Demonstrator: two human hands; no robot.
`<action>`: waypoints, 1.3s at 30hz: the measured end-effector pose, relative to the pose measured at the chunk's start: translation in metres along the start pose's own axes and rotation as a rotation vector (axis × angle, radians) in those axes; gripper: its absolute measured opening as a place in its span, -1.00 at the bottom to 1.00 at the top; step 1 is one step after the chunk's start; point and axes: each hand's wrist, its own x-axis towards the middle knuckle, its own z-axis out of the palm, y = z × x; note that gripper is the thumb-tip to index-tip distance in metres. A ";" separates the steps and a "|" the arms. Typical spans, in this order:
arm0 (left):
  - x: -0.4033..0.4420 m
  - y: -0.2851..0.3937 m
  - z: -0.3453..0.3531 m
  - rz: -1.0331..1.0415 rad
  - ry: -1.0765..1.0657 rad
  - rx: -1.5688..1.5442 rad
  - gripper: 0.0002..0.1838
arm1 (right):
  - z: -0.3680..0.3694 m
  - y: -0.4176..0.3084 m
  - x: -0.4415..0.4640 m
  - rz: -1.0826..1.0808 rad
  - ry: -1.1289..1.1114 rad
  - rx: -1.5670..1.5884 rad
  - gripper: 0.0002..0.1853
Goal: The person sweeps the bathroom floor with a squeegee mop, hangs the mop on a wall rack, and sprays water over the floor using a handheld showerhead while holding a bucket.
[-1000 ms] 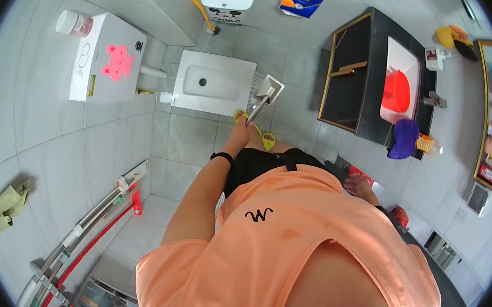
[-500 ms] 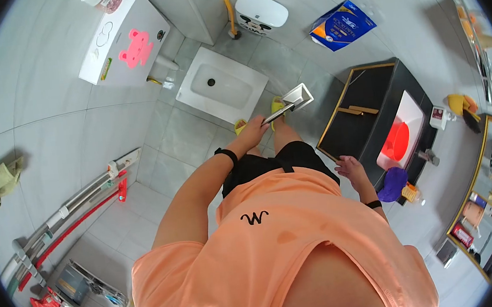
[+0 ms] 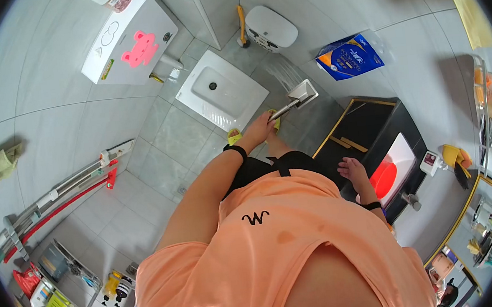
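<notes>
My left hand [image 3: 258, 130] is closed around the handle of a silver shower head [image 3: 304, 93] with a rectangular face. Thin streaks of water [image 3: 284, 74] spray from it toward the floor beside the white squat toilet [image 3: 241, 106]. Wet marks show on the toilet's near edge. Nothing is in my right hand [image 3: 352, 170], which hangs by my hip with its fingers apart, close to the black sink cabinet [image 3: 367, 121]. Yellow slippers [image 3: 234, 135] are on my feet, just below the toilet's near edge.
A red basin [image 3: 386, 179] sits in the sink at the right. A white cistern [image 3: 126, 43] with a pink bear hangs on the left wall. A lidded bin [image 3: 271, 28], a yellow-handled brush [image 3: 242, 25] and a blue tissue pack [image 3: 349, 57] are ahead. Mops [image 3: 66, 191] hang at left.
Water now sprays from the shower head, which has shifted slightly. My right hand has come away from the cabinet edge and its fingers have spread. My view has turned a little.
</notes>
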 end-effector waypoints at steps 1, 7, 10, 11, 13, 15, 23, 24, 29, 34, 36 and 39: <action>0.005 0.001 0.001 -0.002 0.024 -0.007 -0.64 | -0.003 -0.003 0.001 0.011 -0.003 -0.015 -0.59; 0.032 -0.004 0.001 -0.001 0.093 0.000 -0.71 | -0.020 -0.012 0.010 0.029 -0.015 -0.027 -0.59; 0.037 -0.009 -0.001 -0.033 0.063 -0.061 -0.71 | -0.029 -0.012 0.012 0.057 0.009 -0.006 -0.60; 0.038 -0.012 -0.002 -0.032 0.064 -0.063 -0.71 | -0.032 -0.011 0.012 0.056 0.010 -0.007 -0.60; 0.038 -0.018 -0.004 -0.039 0.051 -0.004 -0.70 | -0.036 -0.008 0.012 0.060 0.051 -0.009 -0.62; 0.038 -0.023 -0.007 -0.044 0.052 0.024 -0.70 | -0.040 -0.004 0.012 0.079 0.059 0.002 -0.62; 0.045 -0.050 -0.025 -0.104 0.090 0.081 -0.70 | -0.044 0.003 0.003 0.120 0.066 -0.006 -0.63; 0.046 -0.055 -0.027 -0.101 0.093 0.082 -0.69 | -0.044 0.004 0.003 0.120 0.064 -0.003 -0.63; 0.045 -0.066 -0.040 -0.117 0.073 0.089 -0.68 | -0.041 0.002 0.000 0.136 0.077 -0.013 -0.61; 0.043 -0.075 -0.048 -0.096 0.110 0.127 -0.69 | -0.035 -0.002 -0.006 0.134 0.083 -0.048 -0.60; 0.045 -0.078 -0.052 -0.093 0.116 0.124 -0.69 | -0.032 -0.004 -0.007 0.146 0.088 -0.052 -0.60; 0.049 -0.082 -0.062 -0.087 0.124 0.118 -0.69 | -0.025 -0.012 -0.011 0.160 0.100 -0.069 -0.61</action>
